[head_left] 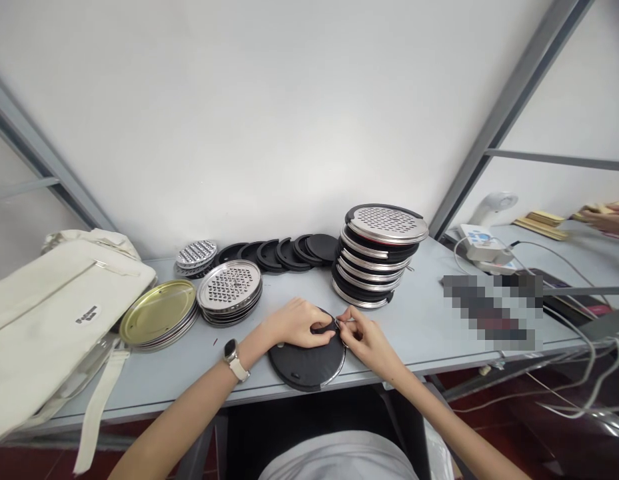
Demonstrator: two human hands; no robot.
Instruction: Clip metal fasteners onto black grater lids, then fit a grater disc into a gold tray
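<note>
A round black disc (306,363) with a metal edge at its lower right lies on the table near the front edge. My left hand (304,323), with a watch on its wrist, grips the disc's far side, fingers curled and thumb pointing right. At the disc's upper right rim, my right hand (362,339) pinches with thumb and forefinger; a small shiny bit shows there, too small to name. Behind my right hand stands a tall stack of grater discs (379,263) with black rims. Left of my hands sits a pile of perforated metal grater plates (234,287).
Gold-coloured round lids (159,310) are piled at the left beside a cream bag (64,320). Black plastic rings (269,255) lean in a row along the wall. To the right are a white power strip (482,242), cables and a blurred-out patch. Another person's hand (609,219) shows at far right.
</note>
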